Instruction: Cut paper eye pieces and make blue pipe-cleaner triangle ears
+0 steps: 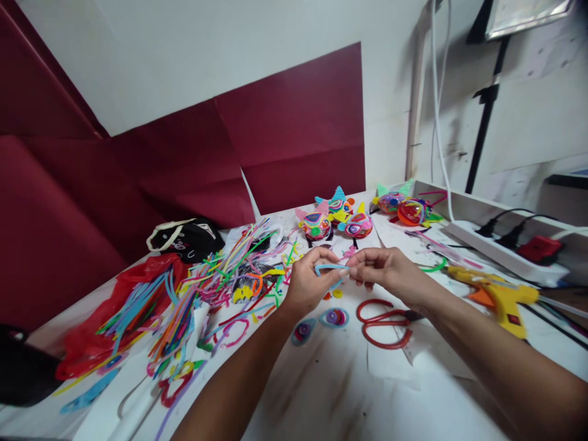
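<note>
Over the middle of the table, my left hand [309, 280] is closed on a light blue pipe cleaner [327, 267] bent into a loop. My right hand [384, 269] pinches the same pipe cleaner near its end, with the fingertips of both hands close together. Below them on the table lie two drop-shaped coiled pieces, a left one [304, 331] and a right one [335, 316], each with a light blue rim. Small yellow [337, 294] and orange discs sit just under my hands. Red-handled scissors [384, 323] lie beneath my right wrist.
Pipe cleaners [172, 312] are heaped at left, partly on a red plastic bag [122, 294]. A black pouch [197, 240] stands behind. Colourful decorated figures [315, 225] line the back. At right are a yellow glue gun [500, 298] and a white power strip [500, 248] with cords.
</note>
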Tool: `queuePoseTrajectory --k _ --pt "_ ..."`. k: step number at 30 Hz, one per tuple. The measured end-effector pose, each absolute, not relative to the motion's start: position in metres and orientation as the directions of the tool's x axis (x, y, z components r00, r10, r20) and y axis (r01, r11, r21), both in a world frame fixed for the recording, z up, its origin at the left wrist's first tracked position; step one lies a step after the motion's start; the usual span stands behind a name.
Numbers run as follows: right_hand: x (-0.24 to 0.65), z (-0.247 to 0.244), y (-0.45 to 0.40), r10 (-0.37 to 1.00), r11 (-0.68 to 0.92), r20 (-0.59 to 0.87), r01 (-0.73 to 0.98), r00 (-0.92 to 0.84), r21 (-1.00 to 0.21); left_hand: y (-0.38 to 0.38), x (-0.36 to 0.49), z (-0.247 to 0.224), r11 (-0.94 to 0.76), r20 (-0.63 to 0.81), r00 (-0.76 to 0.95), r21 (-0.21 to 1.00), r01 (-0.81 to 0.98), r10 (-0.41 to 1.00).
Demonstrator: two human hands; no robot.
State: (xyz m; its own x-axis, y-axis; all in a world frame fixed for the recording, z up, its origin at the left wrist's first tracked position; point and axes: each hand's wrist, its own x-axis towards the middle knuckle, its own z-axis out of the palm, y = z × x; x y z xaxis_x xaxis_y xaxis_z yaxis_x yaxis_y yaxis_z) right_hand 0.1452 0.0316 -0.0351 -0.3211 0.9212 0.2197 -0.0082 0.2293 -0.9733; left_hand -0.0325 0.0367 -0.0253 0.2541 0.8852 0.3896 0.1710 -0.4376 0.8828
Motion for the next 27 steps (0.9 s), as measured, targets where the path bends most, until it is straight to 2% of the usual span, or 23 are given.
queuePoseTrajectory --k 8,13,19,27 --pt "0.1385 -0.0315 0.0287 0.929 0.289 0.245 0.128 -0.278 -0.949 0.0384 -0.0333 -0.0284 -0.348 0.299 0.262 0.923 0.166 0.918" --pt "0.1397 -0.0368 0.0339 0.95 0.24 0.221 0.06 -0.219 -0.969 0.0387 -0.034 -0.0244 -0.347 0.278 0.297 0.915 0.207 0.913" --pt "0.1416 -0.0395 0.0382 0.97 0.186 0.184 0.0 -0.16 -0.982 0.041 -0.0332 -0.028 -0.184 0.132 0.287 0.97 0.161 0.949" --pt "0.142 -0.0362 0.0377 0.985 0.146 0.151 -0.055 -0.088 -0.988 0.0412 -0.0398 -0.0253 -0.142 0.072 0.341 0.973 0.184 0.937"
